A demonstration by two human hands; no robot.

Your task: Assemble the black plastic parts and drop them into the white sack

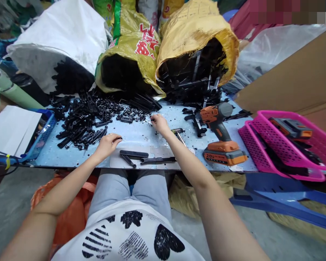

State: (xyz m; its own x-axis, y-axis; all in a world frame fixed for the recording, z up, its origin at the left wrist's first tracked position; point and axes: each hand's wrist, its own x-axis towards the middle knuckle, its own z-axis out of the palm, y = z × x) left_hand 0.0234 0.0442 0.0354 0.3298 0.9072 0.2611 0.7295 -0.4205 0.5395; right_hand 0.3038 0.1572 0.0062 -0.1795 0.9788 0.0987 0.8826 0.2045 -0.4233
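Observation:
My left hand [108, 142] rests on the light blue worktop [141, 136], fingers curled round a small black part at its tip. My right hand [159, 123] reaches further back, its fingers pinched among small screws and black pieces [130, 116]; what it holds is too small to name. In front of me lie joined black flat bars [143, 158]. A big heap of black plastic parts [81, 121] spreads to the left of my left hand.
An orange cordless drill [220, 134] stands at right, beside pink baskets [285, 152] holding a battery. Three open sacks [136, 47] of black parts stand at the back. A blue basket [42, 136] and white paper sit at left. A small tool [179, 133] lies by my right forearm.

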